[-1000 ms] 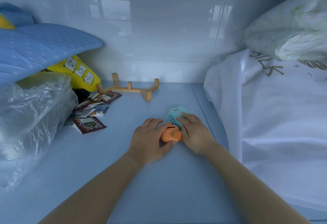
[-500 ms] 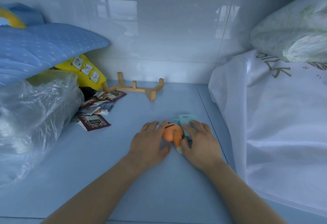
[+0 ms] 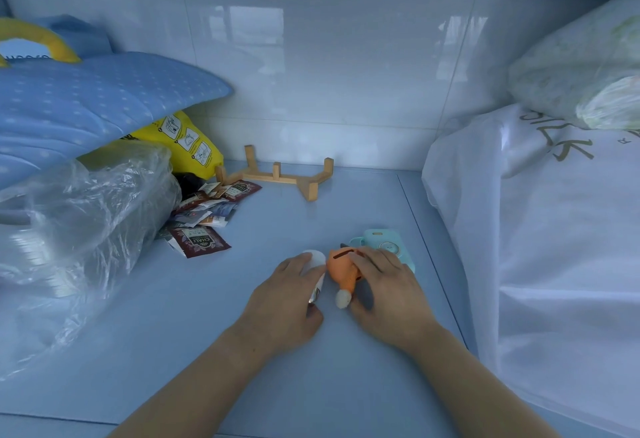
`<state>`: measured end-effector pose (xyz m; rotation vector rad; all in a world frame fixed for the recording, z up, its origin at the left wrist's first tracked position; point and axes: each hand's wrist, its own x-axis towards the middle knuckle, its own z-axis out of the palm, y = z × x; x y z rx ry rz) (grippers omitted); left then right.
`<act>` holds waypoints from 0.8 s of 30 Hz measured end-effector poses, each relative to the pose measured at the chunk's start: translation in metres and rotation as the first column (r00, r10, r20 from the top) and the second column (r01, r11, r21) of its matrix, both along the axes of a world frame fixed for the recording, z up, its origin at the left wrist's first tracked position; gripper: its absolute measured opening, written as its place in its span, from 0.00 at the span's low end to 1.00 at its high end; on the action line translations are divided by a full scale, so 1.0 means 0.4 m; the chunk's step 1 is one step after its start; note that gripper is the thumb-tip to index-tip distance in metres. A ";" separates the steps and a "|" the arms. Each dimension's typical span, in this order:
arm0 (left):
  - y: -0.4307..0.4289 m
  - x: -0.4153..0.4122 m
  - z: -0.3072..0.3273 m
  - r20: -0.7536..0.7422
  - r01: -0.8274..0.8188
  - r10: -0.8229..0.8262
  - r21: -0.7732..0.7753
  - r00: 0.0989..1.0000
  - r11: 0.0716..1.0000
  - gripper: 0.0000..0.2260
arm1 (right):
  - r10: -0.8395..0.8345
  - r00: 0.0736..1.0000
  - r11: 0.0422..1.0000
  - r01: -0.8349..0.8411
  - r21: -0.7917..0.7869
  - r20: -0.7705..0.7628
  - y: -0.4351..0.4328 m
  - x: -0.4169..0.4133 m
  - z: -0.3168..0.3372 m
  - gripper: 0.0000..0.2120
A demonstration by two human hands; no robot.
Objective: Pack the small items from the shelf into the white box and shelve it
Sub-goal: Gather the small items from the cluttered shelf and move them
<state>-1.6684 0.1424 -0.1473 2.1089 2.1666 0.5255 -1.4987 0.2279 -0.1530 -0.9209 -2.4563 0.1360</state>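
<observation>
Orange toy (image 3: 341,265), mint device (image 3: 384,242)

Glossy tiled wall (image 3: 329,67), wooden rack (image 3: 277,176) (matt), crinkled clear plastic bag (image 3: 79,216).

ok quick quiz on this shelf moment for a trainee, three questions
1. True or false: the right hand holds the orange toy.
2. What does the left hand hold? A a white tube; B a red cup; C a pair of scissors.
3. Fill the gap: the tea sachets lie on the ___ side of the shelf.
Key: 1 true; 2 A; 3 left.
</observation>
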 end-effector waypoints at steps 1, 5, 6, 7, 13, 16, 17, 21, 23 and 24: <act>0.002 0.002 -0.001 -0.003 -0.006 0.006 0.005 1.000 1.000 0.26 | 0.004 1.000 1.000 -0.004 -0.002 0.003 0.001 0.000 -0.001 0.27; 0.015 0.017 -0.010 -0.099 -0.028 0.031 0.035 0.995 0.999 0.21 | -0.010 1.000 1.000 0.010 -0.022 -0.006 0.003 0.002 -0.002 0.26; 0.022 0.019 -0.017 -0.130 -0.039 0.044 0.041 0.990 0.998 0.21 | -0.016 1.000 1.000 0.016 -0.024 -0.011 0.003 0.003 -0.002 0.26; 0.028 0.024 -0.022 -0.147 -0.051 0.056 0.039 0.988 0.998 0.21 | -0.020 1.000 1.000 0.019 -0.021 -0.017 0.005 0.005 -0.003 0.25; 0.030 0.031 -0.008 -0.262 0.017 0.029 0.172 0.965 0.985 0.29 | -0.033 0.999 0.998 0.034 0.051 -0.011 0.000 0.002 -0.005 0.24; 0.049 0.030 -0.025 -0.283 0.026 0.009 0.122 0.959 0.992 0.28 | -0.024 1.000 0.998 0.025 0.064 -0.014 -0.006 0.000 0.003 0.25; 0.057 0.032 -0.027 -0.265 0.030 0.006 0.132 0.964 0.991 0.28 | -0.018 0.999 0.998 0.021 0.059 -0.043 -0.006 0.001 0.006 0.26; 0.083 0.060 -0.010 -0.216 0.046 -0.022 0.104 0.976 0.993 0.28 | -0.057 0.981 0.998 0.061 0.016 -0.186 0.001 0.012 0.016 0.29; 0.096 0.068 -0.008 -0.227 0.064 -0.039 0.105 0.973 0.992 0.26 | -0.071 0.981 0.997 0.075 0.020 -0.179 0.006 0.013 0.012 0.25; 0.101 0.069 -0.007 -0.224 0.072 -0.046 0.110 0.974 0.991 0.24 | -0.065 0.983 0.997 0.071 0.028 -0.174 0.009 0.013 0.007 0.24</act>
